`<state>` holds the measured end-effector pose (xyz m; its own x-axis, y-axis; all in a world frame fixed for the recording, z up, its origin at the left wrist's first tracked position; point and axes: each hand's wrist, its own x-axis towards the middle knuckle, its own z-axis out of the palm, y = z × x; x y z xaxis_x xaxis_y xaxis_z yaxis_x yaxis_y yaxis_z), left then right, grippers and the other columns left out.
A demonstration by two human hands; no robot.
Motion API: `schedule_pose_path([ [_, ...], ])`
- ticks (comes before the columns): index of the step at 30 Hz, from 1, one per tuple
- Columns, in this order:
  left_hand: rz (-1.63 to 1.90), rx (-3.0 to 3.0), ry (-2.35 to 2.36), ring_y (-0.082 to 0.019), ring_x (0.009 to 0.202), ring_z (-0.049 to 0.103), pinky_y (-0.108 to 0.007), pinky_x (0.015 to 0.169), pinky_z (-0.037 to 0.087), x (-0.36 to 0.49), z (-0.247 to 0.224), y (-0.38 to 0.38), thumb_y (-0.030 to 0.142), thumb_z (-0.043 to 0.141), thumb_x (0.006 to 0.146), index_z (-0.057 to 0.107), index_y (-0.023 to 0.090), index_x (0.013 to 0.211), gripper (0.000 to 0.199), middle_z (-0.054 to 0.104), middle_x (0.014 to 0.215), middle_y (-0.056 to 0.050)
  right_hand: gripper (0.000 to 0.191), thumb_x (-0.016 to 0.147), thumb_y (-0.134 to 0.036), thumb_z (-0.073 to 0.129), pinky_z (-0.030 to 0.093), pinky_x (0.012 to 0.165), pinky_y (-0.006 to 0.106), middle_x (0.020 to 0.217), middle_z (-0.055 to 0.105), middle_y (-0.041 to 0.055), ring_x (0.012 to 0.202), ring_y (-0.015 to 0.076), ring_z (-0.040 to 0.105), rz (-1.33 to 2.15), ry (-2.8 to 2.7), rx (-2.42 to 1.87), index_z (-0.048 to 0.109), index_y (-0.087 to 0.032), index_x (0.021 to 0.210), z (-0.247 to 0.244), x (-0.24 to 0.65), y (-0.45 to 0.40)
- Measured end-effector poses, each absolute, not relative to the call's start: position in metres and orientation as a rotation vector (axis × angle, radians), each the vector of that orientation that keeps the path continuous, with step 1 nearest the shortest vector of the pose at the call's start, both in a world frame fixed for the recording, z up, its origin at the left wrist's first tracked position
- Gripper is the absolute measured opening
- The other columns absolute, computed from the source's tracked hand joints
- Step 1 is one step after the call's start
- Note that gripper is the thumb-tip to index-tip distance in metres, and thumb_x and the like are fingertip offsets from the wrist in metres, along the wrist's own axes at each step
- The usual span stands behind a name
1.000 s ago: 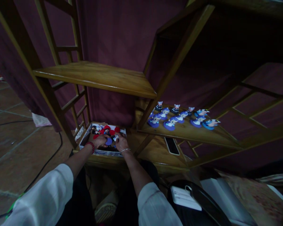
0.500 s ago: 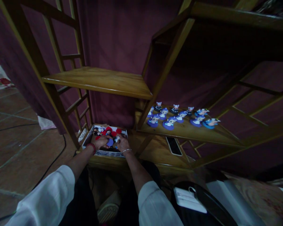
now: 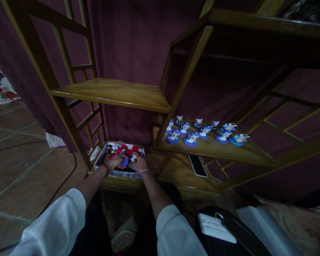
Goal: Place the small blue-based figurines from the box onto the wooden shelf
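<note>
Both hands are inside a shallow cardboard box point(image 3: 126, 174) on the low wooden ledge. My left hand point(image 3: 115, 162), with a red bead bracelet at its wrist, is closed on a round purple base point(image 3: 124, 162). Close by on the right, my right hand point(image 3: 140, 164), wearing a silver bangle, has its fingers closed on a small white-and-dark figurine point(image 3: 133, 157). Beyond the hands, several small figurines point(image 3: 114, 148) and red round pieces point(image 3: 134, 148) lie in the box. My hands cover part of the contents.
Several purple-based figurines point(image 3: 191, 139) stand in rows on the wooden shelf point(image 3: 229, 153) at right. A phone point(image 3: 198, 166) lies on the ledge below. An upper shelf board point(image 3: 112, 93) overhangs behind the box. A white power bank point(image 3: 217, 227) is at lower right.
The view has shifted slightly. Both hands stay in nearly the same place in the box, still on the purple base and the small figurine.
</note>
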<state>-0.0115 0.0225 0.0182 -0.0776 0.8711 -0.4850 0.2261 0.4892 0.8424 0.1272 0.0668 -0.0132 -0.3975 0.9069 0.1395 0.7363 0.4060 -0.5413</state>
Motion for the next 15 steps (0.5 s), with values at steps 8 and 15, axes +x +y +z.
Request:
schedule_pose_path([
  [8,0.752,0.972,1.597,-0.012,0.058,0.055,-0.022,0.051,0.046,-0.0095,0.0172,0.0227,0.012,0.039,0.074,0.058,0.016,0.095,0.028,0.059,0.071,-0.004,0.042,0.073,-0.008,0.047,0.037,0.086,0.024,0.110,0.052,0.0088,0.099,0.0160,0.050,0.547,-2.257,-1.394,0.051,-0.018,0.113,-0.0135,0.1279,0.0669],
  [15,0.860,0.922,1.512,-0.010,0.059,0.053,-0.019,0.046,0.042,-0.0050,0.0105,0.0253,0.018,0.040,0.076,0.057,0.016,0.094,0.026,0.058,0.075,-0.003,0.042,0.073,-0.007,0.045,0.039,0.081,0.023,0.109,0.052,0.0080,0.096,0.0151,0.052,0.586,-2.242,-1.417,0.051,-0.020,0.113,-0.0075,0.1284,0.0633],
])
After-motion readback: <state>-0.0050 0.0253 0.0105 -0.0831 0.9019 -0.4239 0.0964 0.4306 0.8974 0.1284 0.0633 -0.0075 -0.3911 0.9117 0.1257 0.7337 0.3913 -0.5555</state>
